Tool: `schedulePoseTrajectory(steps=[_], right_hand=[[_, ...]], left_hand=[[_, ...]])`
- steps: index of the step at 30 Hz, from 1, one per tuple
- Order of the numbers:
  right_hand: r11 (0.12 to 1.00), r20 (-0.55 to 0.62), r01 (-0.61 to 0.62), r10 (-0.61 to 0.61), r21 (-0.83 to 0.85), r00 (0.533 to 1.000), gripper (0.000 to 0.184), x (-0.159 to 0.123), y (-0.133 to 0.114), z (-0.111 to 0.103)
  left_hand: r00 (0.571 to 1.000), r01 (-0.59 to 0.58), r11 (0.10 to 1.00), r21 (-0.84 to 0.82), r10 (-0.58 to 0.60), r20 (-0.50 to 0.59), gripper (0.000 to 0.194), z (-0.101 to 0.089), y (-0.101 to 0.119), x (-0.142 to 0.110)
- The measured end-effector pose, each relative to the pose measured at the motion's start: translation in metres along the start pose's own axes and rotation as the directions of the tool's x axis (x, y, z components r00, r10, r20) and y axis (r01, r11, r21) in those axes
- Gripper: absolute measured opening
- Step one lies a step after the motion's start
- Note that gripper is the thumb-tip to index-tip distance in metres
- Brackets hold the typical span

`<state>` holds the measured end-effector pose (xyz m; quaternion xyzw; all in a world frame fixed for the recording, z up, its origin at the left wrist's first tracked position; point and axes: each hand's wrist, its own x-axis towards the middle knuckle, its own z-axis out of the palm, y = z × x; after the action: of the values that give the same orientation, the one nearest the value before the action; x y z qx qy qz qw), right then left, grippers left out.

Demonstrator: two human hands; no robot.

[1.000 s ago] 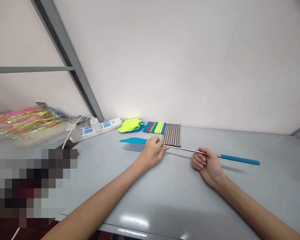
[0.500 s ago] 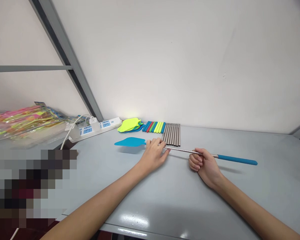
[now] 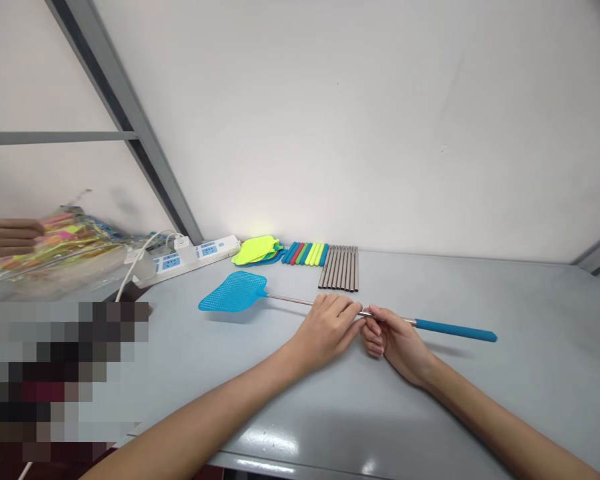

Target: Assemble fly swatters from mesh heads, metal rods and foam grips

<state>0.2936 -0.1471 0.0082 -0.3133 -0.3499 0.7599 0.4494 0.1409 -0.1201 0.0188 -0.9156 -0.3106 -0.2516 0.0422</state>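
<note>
Two hands (image 3: pixel 329 328) (image 3: pixel 403 347) hold the swatter (image 3: pixel 235 292) well behind the front edge (image 3: pixel 260 461).

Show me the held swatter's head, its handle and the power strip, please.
Swatter's head (image 3: pixel 233 293), head camera: mesh centre.
Handle (image 3: pixel 456 331), head camera: middle of blue grip.
Power strip (image 3: pixel 200 259), head camera: white casing.

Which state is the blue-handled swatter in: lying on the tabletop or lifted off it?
Lifted off: the left hand and right hand hold the swatter by its rod, and a shadow shows on the tabletop, apart from its handle.

Swatter (image 3: pixel 291 300): blue mesh head (image 3: pixel 234 292) left, metal rod (image 3: pixel 284 299), blue grip (image 3: pixel 456 331) right; above table (image 3: pixel 530 300).
</note>
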Motion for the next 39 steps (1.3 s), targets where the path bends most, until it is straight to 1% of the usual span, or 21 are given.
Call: schedulePoseTrajectory(steps=[6, 9, 14, 18, 25, 31, 39], right_hand=[[1.0, 0.026, -0.009, 0.009, -0.012, 1.0, 0.038, -0.002, 0.001, 0.001], [1.0, 0.018, -0.012, 0.013, -0.025, 1.0, 0.04, -0.001, 0.001, 0.0], [0.998, 0.006, -0.017, 0.017, -0.058, 1.0, 0.039, 0.0, 0.001, 0.001], [0.997, 0.001, -0.015, 0.015, -0.077, 1.0, 0.039, 0.001, 0.0, 0.002], [0.996, 0.014, -0.007, 0.008, -0.091, 1.0, 0.039, 0.002, 0.002, -0.002], [0.995, 0.016, -0.002, 0.004, -0.1, 1.0, 0.039, 0.003, 0.001, -0.002], [0.999, 0.021, -0.013, 0.015, -0.049, 1.0, 0.042, 0.005, 0.003, -0.004]], left_hand=[[0.995, -0.069, 0.99, 0.123, 0.077, -0.058, 0.021, 0.006, -0.003, -0.002], [0.993, -0.067, 0.982, 0.176, 0.082, -0.082, 0.019, 0.009, -0.004, -0.003], [0.992, -0.07, 0.973, 0.222, 0.091, -0.086, 0.014, 0.011, -0.008, -0.004], [0.993, -0.06, 0.968, 0.244, 0.084, -0.088, 0.014, 0.012, -0.01, -0.004], [0.994, -0.045, 0.969, 0.241, 0.068, -0.085, 0.016, 0.012, -0.01, -0.004], [0.995, -0.041, 0.978, 0.205, 0.057, -0.077, 0.022, 0.011, -0.01, -0.003], [0.999, -0.007, 0.991, 0.133, 0.012, -0.041, 0.027, 0.009, -0.009, -0.002]])
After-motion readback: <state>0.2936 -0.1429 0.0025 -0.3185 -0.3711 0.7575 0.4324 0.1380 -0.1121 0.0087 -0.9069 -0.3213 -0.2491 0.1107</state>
